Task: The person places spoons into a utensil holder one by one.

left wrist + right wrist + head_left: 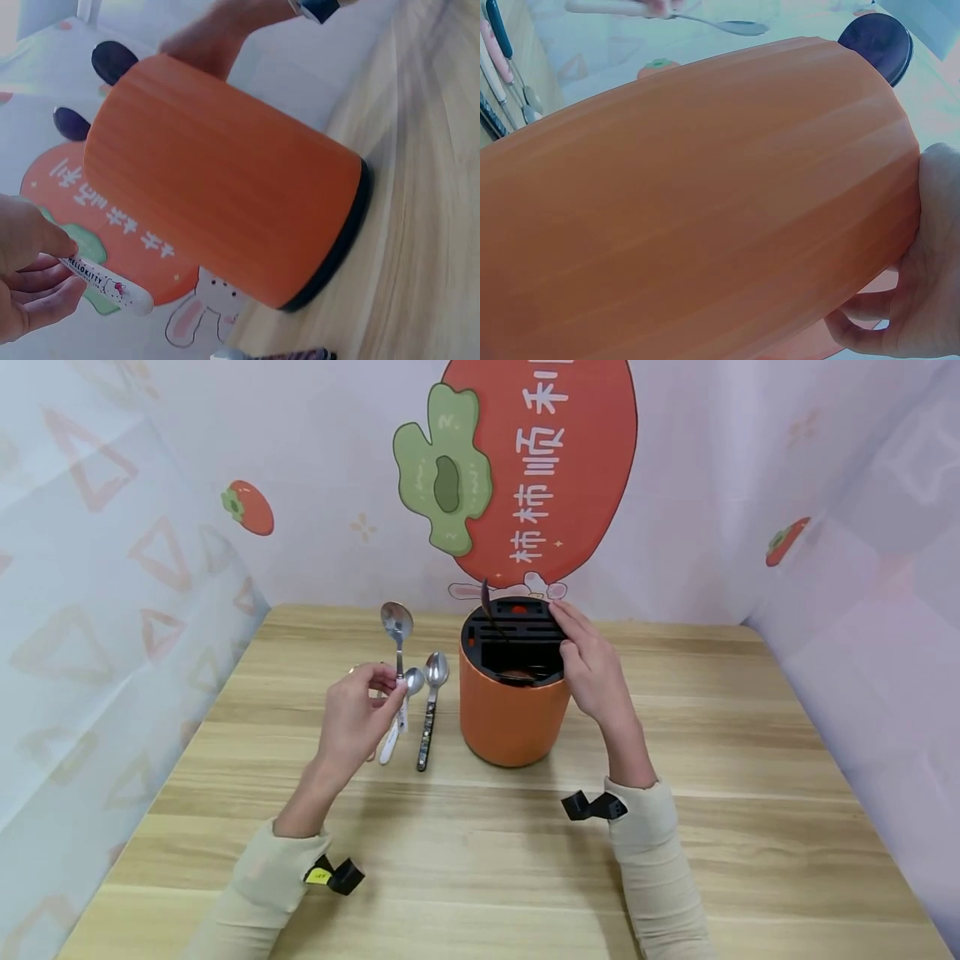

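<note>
My left hand (356, 714) pinches a spoon (397, 622) between thumb and fingers, its metal bowl pointing up. In the left wrist view, the spoon's white handle (112, 285) bears Hello Kitty print. An orange utensil holder (513, 718) with a black slotted top stands upright to the right. My right hand (592, 664) grips its right rim, fingertips along the top edge. A dark spoon-like head (486, 597) rises from the holder's back; the left wrist view shows two dark rounded heads (114, 62) above the rim.
Left of the holder, a spoon with a dark patterned handle (426, 735) and a white-handled spoon (389, 747) lie on the wooden table (480, 860). In the right wrist view, pink (495, 52) and dark green handles (499, 26) also show. A printed cloth backdrop stands behind.
</note>
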A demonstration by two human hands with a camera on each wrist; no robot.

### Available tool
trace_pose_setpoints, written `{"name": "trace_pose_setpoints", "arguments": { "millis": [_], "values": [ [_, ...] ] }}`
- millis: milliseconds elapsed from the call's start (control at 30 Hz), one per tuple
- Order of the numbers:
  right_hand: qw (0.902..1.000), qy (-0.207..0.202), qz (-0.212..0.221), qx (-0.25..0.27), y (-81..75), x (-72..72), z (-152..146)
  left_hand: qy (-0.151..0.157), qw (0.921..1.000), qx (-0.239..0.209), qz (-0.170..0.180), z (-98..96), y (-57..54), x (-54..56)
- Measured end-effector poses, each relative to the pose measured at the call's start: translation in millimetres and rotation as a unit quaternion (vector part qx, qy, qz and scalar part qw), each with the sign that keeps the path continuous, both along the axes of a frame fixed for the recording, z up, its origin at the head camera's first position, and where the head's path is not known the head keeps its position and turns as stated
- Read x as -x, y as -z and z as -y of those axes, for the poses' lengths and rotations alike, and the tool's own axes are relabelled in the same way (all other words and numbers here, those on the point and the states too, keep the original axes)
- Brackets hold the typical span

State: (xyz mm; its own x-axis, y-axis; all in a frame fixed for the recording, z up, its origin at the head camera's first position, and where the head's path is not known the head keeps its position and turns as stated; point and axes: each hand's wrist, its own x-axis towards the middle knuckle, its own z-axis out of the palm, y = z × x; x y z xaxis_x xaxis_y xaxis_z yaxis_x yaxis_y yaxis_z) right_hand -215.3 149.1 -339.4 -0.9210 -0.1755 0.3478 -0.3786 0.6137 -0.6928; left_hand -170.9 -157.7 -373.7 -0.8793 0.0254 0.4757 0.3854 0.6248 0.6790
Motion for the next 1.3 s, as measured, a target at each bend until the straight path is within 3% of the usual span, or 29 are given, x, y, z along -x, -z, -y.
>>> {"name": "trace_pose_setpoints", "arguments": {
  "millis": [367, 700, 1033, 1300],
  "values": [
    [1.0, -0.003, 0.002, -0.003, 1.2, 1.5, -0.3, 0.04, 0.9973, -0.032, -0.053, -26.5, -20.8, -1.1],
    [1.0, 0.0, 0.001, -0.002, 2.0, 1.9, -1.6, 0.065, 0.9934, -0.052, -0.08, -45.5, -48.9, 1.3],
    [1.0, 0.008, 0.003, 0.002, -0.1, 1.8, -1.1, 0.101, 0.9798, -0.072, -0.157, -64.7, -79.1, 7.4],
    [1.0, 0.003, 0.005, 0.002, 0.0, 2.4, -0.3, 0.114, 0.9741, -0.074, -0.181, -78.2, -86.7, 13.5]
  ]
}}
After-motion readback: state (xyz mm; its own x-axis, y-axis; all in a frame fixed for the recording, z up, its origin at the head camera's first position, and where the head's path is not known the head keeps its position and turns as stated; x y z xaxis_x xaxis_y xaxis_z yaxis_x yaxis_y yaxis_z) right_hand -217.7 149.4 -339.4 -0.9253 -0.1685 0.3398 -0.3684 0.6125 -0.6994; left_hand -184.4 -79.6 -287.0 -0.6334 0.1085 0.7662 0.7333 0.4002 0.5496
